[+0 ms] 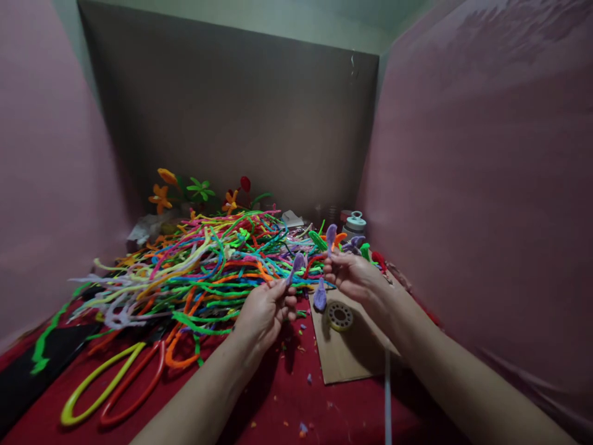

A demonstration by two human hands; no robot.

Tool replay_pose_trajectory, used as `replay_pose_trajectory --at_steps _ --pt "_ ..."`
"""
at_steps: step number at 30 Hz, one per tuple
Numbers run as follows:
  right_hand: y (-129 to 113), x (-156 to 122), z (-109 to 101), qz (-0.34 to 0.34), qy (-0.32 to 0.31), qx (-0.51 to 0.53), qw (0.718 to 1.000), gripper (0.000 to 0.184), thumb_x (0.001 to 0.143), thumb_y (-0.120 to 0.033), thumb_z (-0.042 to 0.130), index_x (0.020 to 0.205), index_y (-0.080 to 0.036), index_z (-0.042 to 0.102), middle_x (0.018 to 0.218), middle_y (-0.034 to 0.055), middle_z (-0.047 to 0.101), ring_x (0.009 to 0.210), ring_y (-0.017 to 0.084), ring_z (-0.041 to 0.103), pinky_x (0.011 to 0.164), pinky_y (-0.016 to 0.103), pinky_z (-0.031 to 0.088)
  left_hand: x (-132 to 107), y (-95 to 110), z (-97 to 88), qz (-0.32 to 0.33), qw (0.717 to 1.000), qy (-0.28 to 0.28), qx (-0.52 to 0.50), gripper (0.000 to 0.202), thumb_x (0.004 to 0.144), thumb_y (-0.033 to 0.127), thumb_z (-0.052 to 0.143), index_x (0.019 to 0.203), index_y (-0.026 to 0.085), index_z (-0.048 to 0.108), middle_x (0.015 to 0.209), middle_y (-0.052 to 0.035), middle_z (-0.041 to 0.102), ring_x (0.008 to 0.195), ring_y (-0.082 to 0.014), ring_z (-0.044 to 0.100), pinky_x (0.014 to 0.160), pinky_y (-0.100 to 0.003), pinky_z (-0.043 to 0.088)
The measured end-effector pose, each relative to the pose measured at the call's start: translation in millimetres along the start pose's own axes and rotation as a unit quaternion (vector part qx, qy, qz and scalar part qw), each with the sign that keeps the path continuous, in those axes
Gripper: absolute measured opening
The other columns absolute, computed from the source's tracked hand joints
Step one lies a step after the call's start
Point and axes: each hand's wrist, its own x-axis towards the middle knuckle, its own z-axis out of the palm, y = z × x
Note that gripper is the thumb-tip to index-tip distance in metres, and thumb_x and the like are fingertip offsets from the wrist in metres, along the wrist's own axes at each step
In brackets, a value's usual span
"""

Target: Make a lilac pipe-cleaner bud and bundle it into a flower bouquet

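Observation:
My left hand pinches a purple pipe-cleaner petal by its lower end, with the petal pointing up. Raised a little higher on the right, my right hand grips another purple pipe-cleaner petal between thumb and fingers, also upright. The two petals are apart. Below and between the hands, a third purple petal lies at the edge of a cardboard piece. Beside it on the cardboard sits a roll of tape.
A large heap of coloured pipe cleaners spreads left and behind my hands. Scissors with yellow and red handles lie front left on the red cloth. Pipe-cleaner flowers stand at the back; a lidded bottle stands back right.

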Motion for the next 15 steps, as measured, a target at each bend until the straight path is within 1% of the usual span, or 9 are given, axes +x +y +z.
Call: replay_pose_trajectory --at_steps 3,7,9,11,13,15 --pt "21.6 -11.2 12.3 0.046 -0.011 0.017 0.999 0.003 0.071 -0.012 0.057 0.071 -0.014 0.055 0.058 0.002 0.06 0.05 0.011 0.057 0.049 0.023 0.045 -3.2 0.1 1.2 -0.007 1.0 -0.005 -0.011 0.019 0.079 0.023 0.055 0.064 0.01 0.057 0.049 0.0005 0.054 0.034 -0.006 0.045 0.032 -0.017 0.037" --pt "38.3 -22.1 23.1 0.085 -0.036 0.033 0.995 0.008 0.069 -0.017 0.062 0.069 -0.012 0.055 0.06 0.0041 0.064 0.051 0.012 0.06 0.051 0.023 0.046 -8.3 -0.9 6.7 0.018 0.999 -0.028 -0.013 0.027 0.08 0.028 0.056 0.059 0.011 0.055 0.048 -0.0001 0.055 0.039 -0.0051 0.049 0.041 -0.015 0.041" --pt "43.4 -25.7 24.5 0.091 -0.048 0.037 0.994 0.01 0.068 -0.018 0.063 0.067 -0.012 0.055 0.059 0.0032 0.063 0.05 0.012 0.059 0.051 0.022 0.044 -9.6 -2.7 8.9 0.033 0.998 -0.048 0.015 0.028 0.08 0.033 0.055 0.06 0.013 0.053 0.046 0.0008 0.054 0.04 -0.0065 0.05 0.042 -0.016 0.041" --pt "47.5 -28.3 24.5 0.085 -0.058 0.042 0.994 0.01 0.068 -0.018 0.064 0.068 -0.012 0.056 0.058 0.0018 0.061 0.05 0.01 0.057 0.049 0.021 0.043 -9.6 -5.3 9.9 0.047 0.996 -0.057 0.059 0.024 0.079 0.035 0.055 0.067 0.015 0.052 0.048 0.0021 0.056 0.036 -0.0067 0.048 0.037 -0.016 0.037" --pt "50.3 -30.3 24.4 0.073 -0.068 0.039 0.994 0.01 0.067 -0.019 0.064 0.069 -0.012 0.058 0.057 0.0007 0.06 0.05 0.01 0.055 0.049 0.021 0.041 -9.1 -7.5 10.3 0.045 0.992 -0.061 0.104 0.021 0.078 0.036 0.056 0.072 0.016 0.05 0.051 0.0038 0.057 0.033 -0.0058 0.045 0.033 -0.015 0.032" --pt "51.4 -31.6 24.9 0.065 -0.071 0.027 0.995 0.014 0.066 -0.022 0.067 0.071 -0.011 0.059 0.055 -0.0002 0.058 0.049 0.009 0.054 0.049 0.021 0.04 -9.0 -8.0 10.9 0.039 0.985 -0.062 0.154 0.02 0.076 0.036 0.056 0.073 0.017 0.05 0.051 0.0046 0.056 0.032 -0.0057 0.044 0.033 -0.016 0.031"
